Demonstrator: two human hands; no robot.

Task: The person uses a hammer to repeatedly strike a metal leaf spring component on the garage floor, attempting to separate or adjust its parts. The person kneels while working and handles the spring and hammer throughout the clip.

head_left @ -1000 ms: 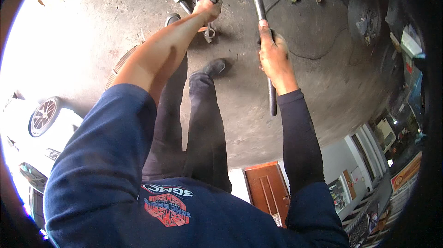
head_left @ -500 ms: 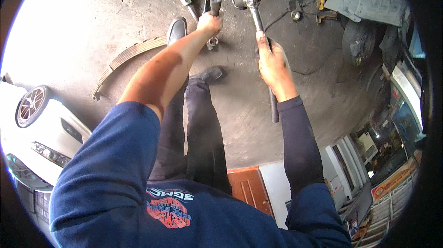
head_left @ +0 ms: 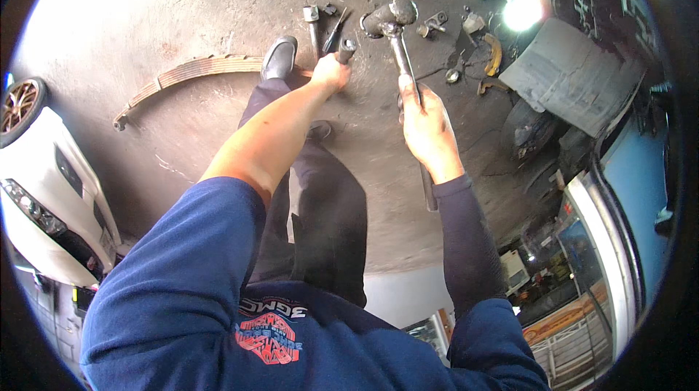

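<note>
Hammer [head_left: 390, 20] out over the floor [head_left: 466, 238] in the head view, your right hand [head_left: 426, 125] in a firm grip round its handle! Your left hand [head_left: 331, 75] has its grip wrapped about a dark bar [head_left: 347, 47], round end poking out near the hammer's head. Leaf spring [head_left: 189, 73] on the floor, curving leftward from your left shoe [head_left: 279, 58].

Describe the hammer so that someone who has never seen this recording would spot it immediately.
Follow the dark-sleeved right forearm up from the lower edge to the right hand. The hammer juts from that fist, its handle running to a thick, scuffed metal head set crosswise. That T shape sets it apart from the dark, round-ended tool in the left hand.
</note>
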